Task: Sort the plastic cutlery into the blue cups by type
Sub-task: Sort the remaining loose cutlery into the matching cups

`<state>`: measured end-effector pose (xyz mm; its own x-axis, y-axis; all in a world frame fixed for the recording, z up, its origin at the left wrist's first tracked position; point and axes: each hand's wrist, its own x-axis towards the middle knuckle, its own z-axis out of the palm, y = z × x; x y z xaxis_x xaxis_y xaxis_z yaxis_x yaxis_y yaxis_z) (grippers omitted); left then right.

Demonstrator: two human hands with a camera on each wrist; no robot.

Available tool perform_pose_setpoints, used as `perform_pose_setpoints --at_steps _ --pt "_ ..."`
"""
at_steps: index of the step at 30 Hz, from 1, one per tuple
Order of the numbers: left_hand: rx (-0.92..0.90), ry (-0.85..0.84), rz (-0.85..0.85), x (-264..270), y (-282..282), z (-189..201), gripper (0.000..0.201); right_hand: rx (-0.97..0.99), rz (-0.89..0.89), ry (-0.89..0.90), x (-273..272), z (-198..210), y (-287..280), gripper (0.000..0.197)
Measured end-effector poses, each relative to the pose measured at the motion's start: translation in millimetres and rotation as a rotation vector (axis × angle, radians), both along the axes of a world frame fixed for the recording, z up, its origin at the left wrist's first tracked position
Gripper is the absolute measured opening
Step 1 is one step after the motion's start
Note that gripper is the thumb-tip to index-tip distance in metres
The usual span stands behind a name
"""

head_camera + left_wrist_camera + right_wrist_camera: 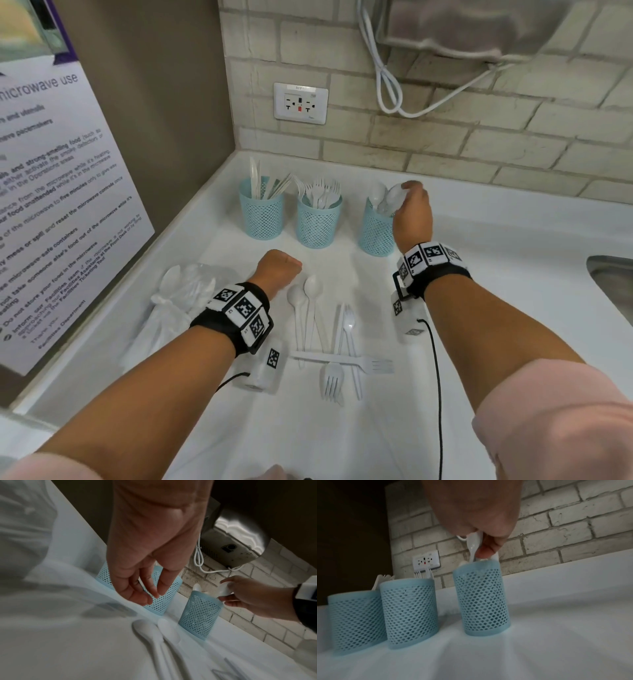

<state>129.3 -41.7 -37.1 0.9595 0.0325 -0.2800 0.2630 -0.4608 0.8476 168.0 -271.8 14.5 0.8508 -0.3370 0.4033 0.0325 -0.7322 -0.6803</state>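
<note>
Plastic cutlery (337, 346): white; loose pieces lying on the worktop (479, 246) between the two forearms, in front of the cups.
Loose spoons (305, 308): two side by side, bowls pointing toward the cups, just right of the left hand.
Loose forks (342, 366): one lying crosswise, tines to the right; another beneath it with tines toward the camera; a further slim piece or two alongside, type unclear.
Left blue cup (262, 214): mesh, upright, holding knives.
Middle blue cup (317, 222): mesh, upright, just beside the left cup, full of forks.
Right blue cup (375, 229): mesh, upright, set apart from the other two, holding spoons.
Right hand (412, 209): over the right cup's rim, fingers and thumb pinching a white spoon (473, 547) with its handle down inside the cup.
Left hand (279, 269): above the worktop near the loose spoons, fingers loosely curled, holding nothing.
Plastic bag (178, 308): clear, crumpled, on the worktop left of the left wrist, a spoon resting on it.
Wall outlet (300, 102): on the brick wall behind the cups.
</note>
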Motion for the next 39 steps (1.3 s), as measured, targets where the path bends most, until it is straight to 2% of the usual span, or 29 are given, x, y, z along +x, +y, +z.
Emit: perform_pose_setpoints --at_steps 3,5,7,11,12,13,14,15,16,17,19,21,23,27,30,32,34,36,37,39 --pt "0.113 0.017 -0.021 -2 7 1 0.025 -0.211 0.044 0.117 3 -12 1 0.049" --pt "0.191 0.04 -0.058 -3 10 1 0.02 -0.343 0.035 0.112 4 -13 4 0.049" --pt "0.277 0.077 -0.098 -5 11 1 0.022 -0.428 -0.008 0.036 4 -10 8 0.047" --pt "0.397 0.121 -0.188 -15 8 1 0.032 -0.445 0.041 -0.284 -6 -5 22 0.038" --pt "0.457 0.117 -0.228 -20 7 2 0.036 -0.456 0.073 -0.32 -9 -6 25 0.034" --pt "0.518 0.108 -0.269 -23 5 3 0.039 -0.433 0.116 -0.278 -12 -7 29 0.03" --pt "0.547 0.101 -0.293 -28 4 3 0.039 -0.375 0.174 -0.159 -16 -7 33 0.027" --pt "0.56 0.101 -0.309 -33 2 4 0.043 -0.345 0.236 0.034 -19 -7 37 0.023" --pt "0.566 0.099 -0.308 -38 0 5 0.052 -0.394 0.294 0.282 -22 -4 40 0.02" --pt "0.583 0.092 -0.304 -43 -2 6 0.064 -0.502 0.35 0.538 -26 -1 43 0.019" --pt "0.605 0.081 -0.302 -49 -7 7 0.079 -0.742 0.45 0.979 -36 6 49 0.029" --pt "0.606 0.098 -0.297 -53 -13 7 0.084 -0.86 0.5 1.209 -50 10 55 0.039" --pt "0.609 0.11 -0.305 -55 -19 5 0.087 -0.874 0.516 1.303 -65 7 58 0.049" --pt "0.608 0.118 -0.295 -58 -29 2 0.087 -0.792 0.531 1.306 -93 -7 67 0.057" --pt "0.582 0.111 -0.255 -57 -33 0 0.08 -0.831 0.529 1.259 -107 -17 78 0.058" --pt "0.569 0.09 -0.247 -57 -32 0 0.063 -0.79 0.523 1.231 -109 -18 81 0.055" --pt "0.574 0.064 -0.268 -57 -30 0 0.038 -0.667 0.54 1.215 -108 -16 80 0.049" --pt "0.57 0.06 -0.294 -57 -28 1 0.022 -0.557 0.553 1.166 -108 -17 80 0.042" --pt "0.56 0.066 -0.295 -56 -27 2 0.017 -0.532 0.559 1.121 -108 -18 80 0.039" --pt "0.523 0.08 -0.272 -55 -26 2 0.025 -0.517 0.571 1.056 -109 -22 85 0.039"
